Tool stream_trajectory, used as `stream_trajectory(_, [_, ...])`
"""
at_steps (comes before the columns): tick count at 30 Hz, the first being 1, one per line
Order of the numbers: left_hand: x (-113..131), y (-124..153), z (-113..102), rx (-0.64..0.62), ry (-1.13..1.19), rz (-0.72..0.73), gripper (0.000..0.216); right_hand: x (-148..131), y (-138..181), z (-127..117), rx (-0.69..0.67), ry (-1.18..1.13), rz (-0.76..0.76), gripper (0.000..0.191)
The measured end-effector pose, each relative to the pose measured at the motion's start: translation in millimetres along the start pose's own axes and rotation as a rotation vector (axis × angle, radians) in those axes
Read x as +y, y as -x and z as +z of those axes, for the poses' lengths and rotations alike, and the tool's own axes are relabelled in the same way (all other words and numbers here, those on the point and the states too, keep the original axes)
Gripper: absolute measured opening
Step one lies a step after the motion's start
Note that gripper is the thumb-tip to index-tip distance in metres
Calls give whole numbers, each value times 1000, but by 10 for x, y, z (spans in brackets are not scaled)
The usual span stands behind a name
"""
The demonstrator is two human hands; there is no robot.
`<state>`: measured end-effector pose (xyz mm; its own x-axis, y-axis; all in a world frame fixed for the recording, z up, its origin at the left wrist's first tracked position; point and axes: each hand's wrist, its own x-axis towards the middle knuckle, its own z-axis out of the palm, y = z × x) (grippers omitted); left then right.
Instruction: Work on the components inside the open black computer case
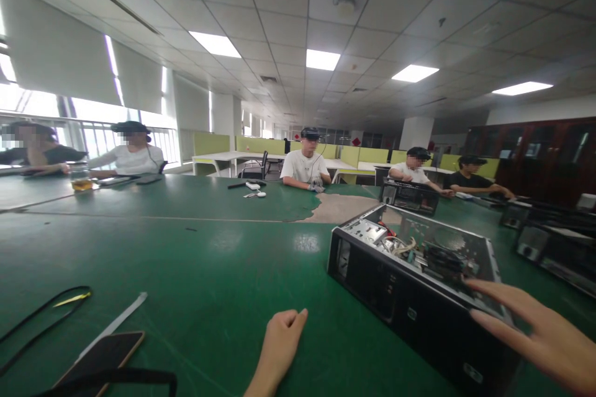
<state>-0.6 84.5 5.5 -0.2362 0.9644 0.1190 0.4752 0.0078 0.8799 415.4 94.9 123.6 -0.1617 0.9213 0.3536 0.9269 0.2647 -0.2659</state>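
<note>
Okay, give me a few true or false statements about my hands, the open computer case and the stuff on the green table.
1. The right hand rests on the open computer case. True.
2. The left hand holds the phone. False: it lies empty on the green table, apart from the phone.
3. The case's top is closed. False: the inside parts show.
4. A black cable lies left of the phone. True.

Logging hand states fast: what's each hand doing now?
Left hand: loosely curled, empty, on the table.
Right hand: open, fingers on the computer case.
</note>
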Motion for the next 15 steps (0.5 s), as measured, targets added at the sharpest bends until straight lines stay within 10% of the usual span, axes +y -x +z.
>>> stream_trajectory(4, [72,3,-93,5,-18,23,58,-224,-540,83,-399,107,29,76])
stream_trajectory(10, [396,81,-385,27,31,77,51,-541,-512,176,-369,181,35,59])
stream_trajectory(15, [1239,47,-466,-19,62,285,49,-1420,-300,211,-415,10,3,49])
